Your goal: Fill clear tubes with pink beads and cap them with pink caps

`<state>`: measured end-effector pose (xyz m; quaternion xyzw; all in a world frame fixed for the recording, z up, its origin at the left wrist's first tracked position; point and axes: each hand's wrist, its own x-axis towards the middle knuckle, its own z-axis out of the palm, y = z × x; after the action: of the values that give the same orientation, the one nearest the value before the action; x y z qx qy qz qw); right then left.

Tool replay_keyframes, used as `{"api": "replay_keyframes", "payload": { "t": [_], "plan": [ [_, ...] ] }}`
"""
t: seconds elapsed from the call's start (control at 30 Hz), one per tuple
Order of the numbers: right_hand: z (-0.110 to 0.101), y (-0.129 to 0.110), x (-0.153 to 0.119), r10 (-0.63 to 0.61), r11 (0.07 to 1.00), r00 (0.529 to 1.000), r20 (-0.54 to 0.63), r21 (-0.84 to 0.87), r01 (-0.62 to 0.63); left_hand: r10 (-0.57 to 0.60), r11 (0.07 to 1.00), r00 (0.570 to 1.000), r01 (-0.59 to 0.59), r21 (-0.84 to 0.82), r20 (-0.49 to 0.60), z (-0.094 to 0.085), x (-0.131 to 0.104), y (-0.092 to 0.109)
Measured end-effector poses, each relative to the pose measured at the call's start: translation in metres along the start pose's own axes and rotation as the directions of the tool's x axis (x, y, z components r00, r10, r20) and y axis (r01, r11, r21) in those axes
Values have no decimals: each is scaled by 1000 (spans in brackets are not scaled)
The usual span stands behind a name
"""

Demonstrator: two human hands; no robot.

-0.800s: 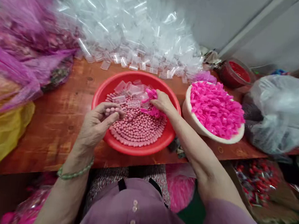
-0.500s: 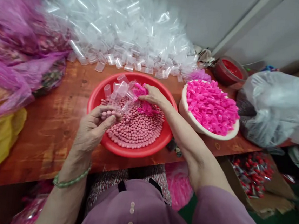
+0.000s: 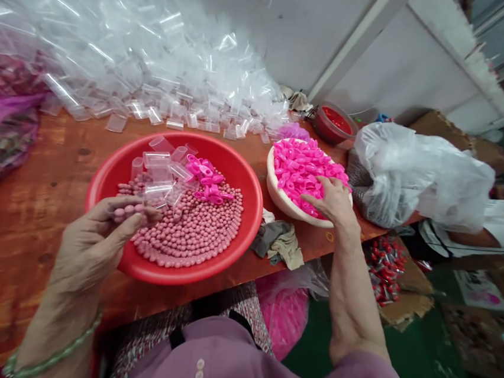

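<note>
My left hand (image 3: 103, 231) is closed on a short row of pink beads (image 3: 129, 210), at the left rim of a red basin (image 3: 216, 263). Inside the basin lie coils of strung pink beads (image 3: 198, 237), several clear plastic tubes (image 3: 158, 165) and a small heap of bright pink plastic pieces (image 3: 210, 182). To the right stands a white bowl (image 3: 281, 192) heaped with more pink plastic pieces (image 3: 303, 164). Over its right side is my right hand (image 3: 333, 200), thumb and fingers apart, the fingertips at the heap; I see nothing held in it.
A large pile of clear tubes (image 3: 148, 60) lies along the wall. Crumpled cloths (image 3: 280, 242) sit between basin and bowl. Farther right are a red tub (image 3: 333, 125) and a white plastic bag (image 3: 415, 163). An open carton of red pieces (image 3: 384, 273) stands below the table edge.
My right hand has left the pink pieces in the basin and moved right to the white bowl. My left hand still holds the beads. The view has turned right.
</note>
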<state>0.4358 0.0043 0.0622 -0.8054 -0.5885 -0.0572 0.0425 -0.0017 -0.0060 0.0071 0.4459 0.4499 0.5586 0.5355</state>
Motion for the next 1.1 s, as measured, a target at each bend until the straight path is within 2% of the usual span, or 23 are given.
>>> {"api": "replay_keyframes", "payload": {
  "t": [0.07, 0.17, 0.33, 0.5, 0.67, 0.77, 0.9, 1.1],
  "plan": [
    [9, 18, -5, 37, 999, 996, 85, 12, -38, -9, 1000, 1000, 8, -2, -23, 2, 0, 1],
    [23, 22, -10, 31, 999, 991, 133, 34, -36, 0, 1000, 999, 0, -7, -52, 4, 0, 2],
    [41, 21, -7, -52, 999, 999, 14, -2, 52, -10, 999, 997, 13, 45, -76, 6, -1, 3],
    [52, 27, 0, -179, 982, 980, -87, 47, 184, -28, 997, 994, 35, 64, -103, 8, -4, 5],
    [51, 27, 12, -213, 975, 974, -76, 43, 216, -15, 999, 993, 20, 39, -113, 6, -3, 3],
    [48, 27, 20, -200, 969, 977, -70, 132, 208, -17, 1000, 995, 19, 14, -103, 6, -2, 3],
    [43, 30, 26, -120, 942, 987, -110, 302, 148, -35, 999, 995, 35, -6, -94, 7, -3, 5],
    [22, 26, 39, -89, 907, 986, -143, 397, 140, -22, 1000, 996, 21, -14, -85, 8, -4, 7]
  ]
}}
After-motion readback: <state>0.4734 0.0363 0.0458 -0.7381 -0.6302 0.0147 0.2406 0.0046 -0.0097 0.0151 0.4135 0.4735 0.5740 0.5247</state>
